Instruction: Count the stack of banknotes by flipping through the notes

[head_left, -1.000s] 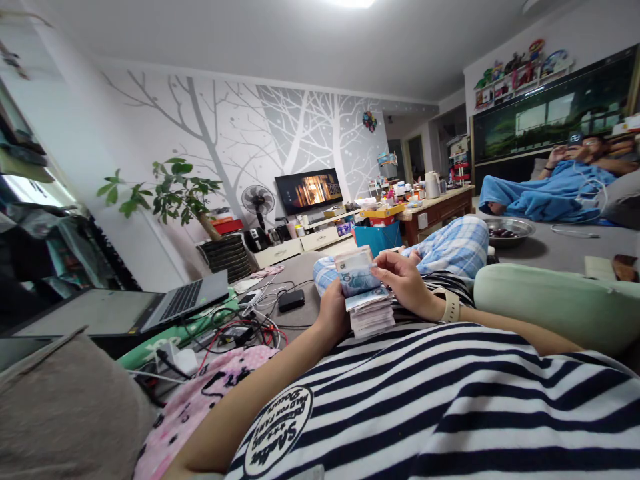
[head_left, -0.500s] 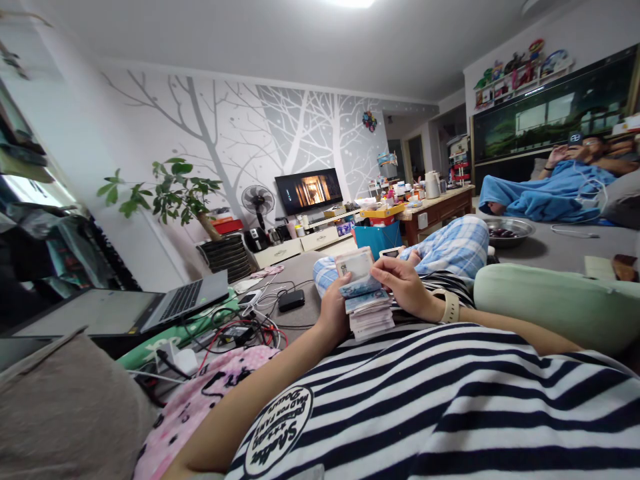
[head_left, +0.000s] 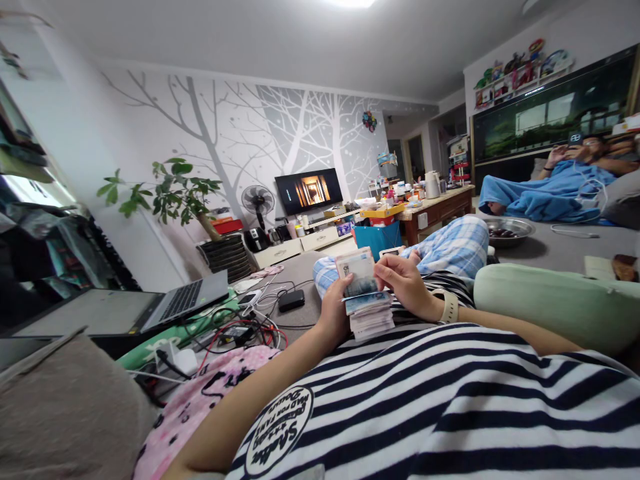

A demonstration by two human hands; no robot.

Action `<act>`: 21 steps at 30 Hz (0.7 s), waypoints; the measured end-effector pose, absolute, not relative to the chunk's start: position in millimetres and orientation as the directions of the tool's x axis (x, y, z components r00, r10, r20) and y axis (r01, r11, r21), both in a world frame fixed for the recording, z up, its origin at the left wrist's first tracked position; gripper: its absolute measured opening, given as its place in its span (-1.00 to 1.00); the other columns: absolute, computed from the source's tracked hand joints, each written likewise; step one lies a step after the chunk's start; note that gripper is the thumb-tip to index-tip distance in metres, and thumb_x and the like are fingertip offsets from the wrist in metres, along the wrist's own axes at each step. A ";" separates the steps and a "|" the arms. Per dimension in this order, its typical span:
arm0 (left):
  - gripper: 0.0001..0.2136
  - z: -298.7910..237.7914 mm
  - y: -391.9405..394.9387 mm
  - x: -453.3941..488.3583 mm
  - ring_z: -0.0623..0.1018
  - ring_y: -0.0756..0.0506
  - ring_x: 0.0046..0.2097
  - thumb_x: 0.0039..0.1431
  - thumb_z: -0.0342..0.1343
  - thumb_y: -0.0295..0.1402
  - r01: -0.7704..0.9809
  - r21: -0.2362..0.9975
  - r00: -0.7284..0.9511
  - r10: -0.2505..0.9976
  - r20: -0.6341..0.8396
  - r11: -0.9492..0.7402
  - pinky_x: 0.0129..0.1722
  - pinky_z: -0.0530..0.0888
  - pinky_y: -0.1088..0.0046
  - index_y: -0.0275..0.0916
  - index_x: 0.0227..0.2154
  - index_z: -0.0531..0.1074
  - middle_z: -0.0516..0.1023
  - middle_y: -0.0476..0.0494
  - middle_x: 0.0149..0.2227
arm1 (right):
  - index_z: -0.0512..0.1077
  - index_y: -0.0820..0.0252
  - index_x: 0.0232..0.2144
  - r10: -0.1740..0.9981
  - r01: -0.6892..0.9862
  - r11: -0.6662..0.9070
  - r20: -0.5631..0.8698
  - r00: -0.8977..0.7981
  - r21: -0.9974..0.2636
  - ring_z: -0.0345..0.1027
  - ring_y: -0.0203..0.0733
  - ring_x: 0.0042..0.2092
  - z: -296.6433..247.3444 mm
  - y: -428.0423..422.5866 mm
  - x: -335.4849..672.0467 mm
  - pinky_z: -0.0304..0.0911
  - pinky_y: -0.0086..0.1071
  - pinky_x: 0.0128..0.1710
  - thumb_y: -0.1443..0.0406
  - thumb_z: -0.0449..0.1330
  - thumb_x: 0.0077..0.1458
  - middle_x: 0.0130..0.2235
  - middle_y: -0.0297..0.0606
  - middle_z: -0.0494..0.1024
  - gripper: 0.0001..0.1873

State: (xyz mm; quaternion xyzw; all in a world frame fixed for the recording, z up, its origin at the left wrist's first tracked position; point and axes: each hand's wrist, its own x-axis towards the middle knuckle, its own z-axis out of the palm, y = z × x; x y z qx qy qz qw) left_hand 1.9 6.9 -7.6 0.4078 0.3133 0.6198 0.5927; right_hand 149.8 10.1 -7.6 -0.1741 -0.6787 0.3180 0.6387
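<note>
I lie back on a sofa in a striped shirt, and both hands meet above my stomach. A thick stack of banknotes rests there, gripped from the left side by my left hand, whose thumb presses on the raised notes. My right hand pinches the top note, which stands lifted and bent back from the stack. A pale wristband circles my right wrist.
An open laptop, tangled cables and a small black box lie to my left. A green cushion sits by my right arm. Another person lies under a blue blanket at the far right, near a metal bowl.
My right hand has folded the top note further back and shifted slightly left over the stack. My left thumb has slid up on the notes.
</note>
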 end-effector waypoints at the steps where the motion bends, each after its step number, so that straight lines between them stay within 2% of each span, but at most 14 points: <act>1: -0.66 -7.4 6.5 2.3 0.60 -0.23 -0.23 -0.14 0.21 -0.36 -0.482 0.871 0.043 0.991 0.128 -0.092 -0.18 0.51 0.25 -0.34 -0.23 0.50 0.62 -0.16 -0.40 | 0.29 0.18 -0.57 0.651 -0.149 0.742 0.756 -0.077 -0.654 0.16 -0.35 -0.56 -7.9 13.0 149.8 0.10 -0.43 -0.52 0.00 0.16 0.07 -0.61 -0.41 0.33 -0.59; 4: -0.63 -5.4 3.9 3.9 0.60 -0.24 -0.23 -0.17 0.24 -0.37 -0.473 0.876 0.049 0.989 0.137 -0.098 -0.15 0.51 0.22 -0.34 -0.21 0.50 0.62 -0.17 -0.39 | 0.25 0.16 -0.57 0.679 -0.102 0.732 0.734 0.026 -0.674 0.14 -0.35 -0.54 -10.5 24.5 149.1 0.06 -0.43 -0.55 0.00 0.24 -0.02 -0.60 -0.45 0.25 -0.59; 13: -0.78 0.4 -8.5 7.4 0.58 -0.26 -0.17 -0.18 0.24 -0.42 -0.389 0.904 0.006 0.980 0.198 -0.180 -0.13 0.48 0.25 -0.29 -0.37 0.50 0.60 -0.13 -0.44 | 0.23 0.14 -0.39 0.767 -0.123 0.637 0.642 -0.001 -0.761 0.11 -0.35 -0.56 -18.8 39.0 145.7 0.00 -0.44 -0.58 0.04 0.28 -0.08 -0.57 -0.49 0.27 -0.61; 21: -0.74 0.8 -9.5 7.1 0.58 -0.23 -0.18 -0.13 0.24 -0.36 -0.405 0.897 -0.002 0.981 0.192 -0.176 -0.14 0.49 0.28 -0.30 -0.30 0.51 0.61 -0.12 -0.40 | 0.25 0.16 -0.52 0.745 -0.094 0.662 0.666 -0.023 -0.744 0.12 -0.33 -0.53 -17.1 37.5 146.8 0.02 -0.42 -0.56 0.09 0.24 -0.03 -0.57 -0.44 0.26 -0.68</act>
